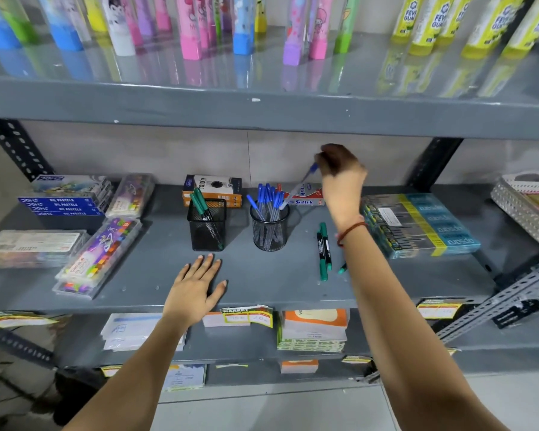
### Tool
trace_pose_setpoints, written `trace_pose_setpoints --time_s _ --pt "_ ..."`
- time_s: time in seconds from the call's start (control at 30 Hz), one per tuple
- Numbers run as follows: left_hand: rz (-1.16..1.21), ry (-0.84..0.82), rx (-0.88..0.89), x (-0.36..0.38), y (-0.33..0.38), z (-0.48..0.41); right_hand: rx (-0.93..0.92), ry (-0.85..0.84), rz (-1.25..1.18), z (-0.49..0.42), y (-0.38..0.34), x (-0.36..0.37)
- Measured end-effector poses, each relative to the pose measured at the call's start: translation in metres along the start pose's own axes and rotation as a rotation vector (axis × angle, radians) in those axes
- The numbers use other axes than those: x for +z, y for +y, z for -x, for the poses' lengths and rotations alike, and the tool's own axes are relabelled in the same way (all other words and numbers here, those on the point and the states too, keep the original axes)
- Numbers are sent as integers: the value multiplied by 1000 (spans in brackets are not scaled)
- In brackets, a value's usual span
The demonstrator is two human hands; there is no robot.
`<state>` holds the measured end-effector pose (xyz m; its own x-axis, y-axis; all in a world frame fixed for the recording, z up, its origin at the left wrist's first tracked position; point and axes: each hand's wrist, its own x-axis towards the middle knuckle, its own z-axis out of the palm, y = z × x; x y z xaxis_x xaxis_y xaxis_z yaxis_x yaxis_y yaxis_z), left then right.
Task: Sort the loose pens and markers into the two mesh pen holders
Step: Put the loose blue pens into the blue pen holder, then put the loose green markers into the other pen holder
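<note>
Two black mesh holders stand mid-shelf. The square holder on the left has green markers in it; the round holder on the right is full of several blue-capped pens. My right hand is raised above and right of the round holder, pinching a blue-capped pen by its top, its lower tip at the holder's rim. Two green markers lie loose on the shelf to the right, and another green tip peeks out beside my right forearm. My left hand rests flat, fingers spread, in front of the square holder.
Pastel boxes and clear cases of coloured items fill the shelf's left. Orange-black boxes stand behind the holders. A wrapped teal pack lies at right, a white basket beyond it. The upper shelf overhangs.
</note>
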<state>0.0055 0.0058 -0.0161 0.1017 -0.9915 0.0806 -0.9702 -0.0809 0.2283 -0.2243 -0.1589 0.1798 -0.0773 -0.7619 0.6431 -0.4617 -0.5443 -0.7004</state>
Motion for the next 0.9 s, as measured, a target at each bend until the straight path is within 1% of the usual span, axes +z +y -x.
trace_pose_setpoints --time_s 0.07,0.13,0.23,0.3,0.37,0.43,0.53,0.6,0.67,0.73,0.8,0.9 --pt "3 1 -4 0 0 0 -11 -46 -13 5 -4 19" --pt "-2 -4 -7 0 0 -1 4 -122 24 12 2 37" --pt "-5 -17 -7 -2 1 0 35 -309 160 29 21 59" --pt "-3 -11 -11 -3 2 0 81 -408 208 41 32 67" --pt "0 -5 -12 -2 2 0 121 -448 246 51 36 70" --pt "-9 -10 -12 -1 2 -1 92 -467 325 57 37 71" --pt "-13 -10 -13 -1 1 -1 29 -574 501 57 36 73" --pt "-21 -13 -12 -1 1 -1 41 -615 520 56 36 71" --pt "-21 -18 -13 0 2 -1 69 -589 455 57 39 68" --pt "-12 -9 -14 0 1 -1 118 -480 369 60 44 59" --pt "-12 -5 -11 0 1 -1 204 -371 322 65 52 48" --pt "8 3 -1 0 1 0 380 -336 356 72 71 27"
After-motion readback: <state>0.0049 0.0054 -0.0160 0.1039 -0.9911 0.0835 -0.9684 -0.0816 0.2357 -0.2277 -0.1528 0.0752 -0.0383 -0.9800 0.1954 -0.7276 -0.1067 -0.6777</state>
